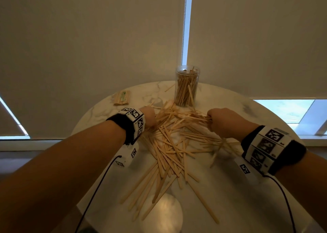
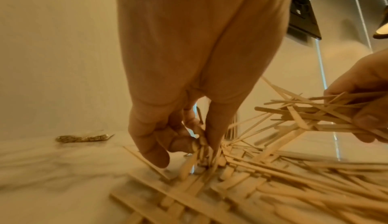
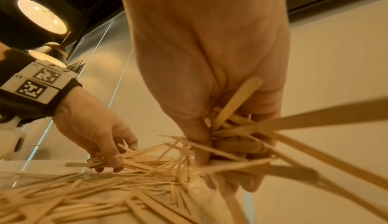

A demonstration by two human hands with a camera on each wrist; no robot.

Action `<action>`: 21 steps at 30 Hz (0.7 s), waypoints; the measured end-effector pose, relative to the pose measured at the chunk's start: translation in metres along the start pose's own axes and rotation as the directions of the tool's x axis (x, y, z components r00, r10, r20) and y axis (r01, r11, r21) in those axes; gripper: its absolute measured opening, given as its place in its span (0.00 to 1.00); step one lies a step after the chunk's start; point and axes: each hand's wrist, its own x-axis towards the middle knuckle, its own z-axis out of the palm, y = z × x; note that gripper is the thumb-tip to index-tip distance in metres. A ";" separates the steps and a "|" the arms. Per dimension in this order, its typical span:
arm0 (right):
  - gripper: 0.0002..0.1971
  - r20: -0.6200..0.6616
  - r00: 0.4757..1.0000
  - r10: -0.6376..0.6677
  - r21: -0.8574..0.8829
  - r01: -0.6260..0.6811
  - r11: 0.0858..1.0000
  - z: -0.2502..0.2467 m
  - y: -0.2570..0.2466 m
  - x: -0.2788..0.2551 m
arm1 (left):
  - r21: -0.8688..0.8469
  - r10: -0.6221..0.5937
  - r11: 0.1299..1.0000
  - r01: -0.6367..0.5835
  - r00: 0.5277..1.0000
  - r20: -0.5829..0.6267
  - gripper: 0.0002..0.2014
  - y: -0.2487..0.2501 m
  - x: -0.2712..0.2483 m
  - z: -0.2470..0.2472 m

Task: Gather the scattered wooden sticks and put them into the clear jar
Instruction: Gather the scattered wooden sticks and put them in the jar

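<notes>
Both hands are down in the pile, so let's take them from the left. Our left hand (image 1: 148,116) sits at the left edge of the heap, wrist dropped and fingers pointing down; the left wrist view shows its fingertips (image 2: 195,146) curled and pinching the ends of a few wooden sticks (image 1: 169,144) right at the tabletop. Only a small catch there, by the look of it. In the middle, the loose sticks lie criss-crossed over the marble table (image 1: 230,188), fanning out towards our near edge. Further right, our right hand (image 1: 224,120) is fisted round a much bigger, messier bunch, sticks poking out at all angles, some trailing down into the heap.

Now the risks. That right-hand bunch is splayed, not squared up, so we'd judge that lifting it as it is could shed sticks or drag tangled ones along and flick them off the table. The clear jar (image 1: 187,85) stands upright on the far side, just beyond the pile, already well stocked with sticks leaning across its mouth; a crooked bundle could jam at the rim or knock the jar over. Off at the far left lies a small wrapped packet (image 1: 122,97), well clear of both hands.
</notes>
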 end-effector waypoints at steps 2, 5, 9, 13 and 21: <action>0.09 -0.001 1.000 0.019 0.083 -0.018 0.996 -0.003 -0.001 -0.001 | -0.062 -0.006 0.998 0.006 1.000 -0.002 0.08 -0.004 -0.002 -0.001; 0.09 0.006 0.999 0.046 0.193 -0.046 0.980 -0.003 -0.003 -0.001 | -0.192 -0.012 0.981 0.010 1.000 -0.014 0.06 -0.009 -0.001 -0.001; 0.08 0.002 0.998 0.071 0.316 -0.068 0.946 -0.001 -0.008 0.002 | -0.531 -0.041 0.847 0.025 0.999 -0.017 0.17 -0.012 0.003 0.002; 0.07 -0.038 0.998 0.059 0.428 -0.037 0.903 -0.002 -0.018 0.005 | -0.776 -0.126 0.627 0.072 0.992 -0.010 0.17 -0.008 0.005 -0.001; 0.07 -0.143 0.989 0.022 0.558 0.063 0.828 -0.005 -0.044 0.016 | -0.883 -0.236 0.469 -0.023 0.960 -0.151 0.72 0.017 -0.007 -0.024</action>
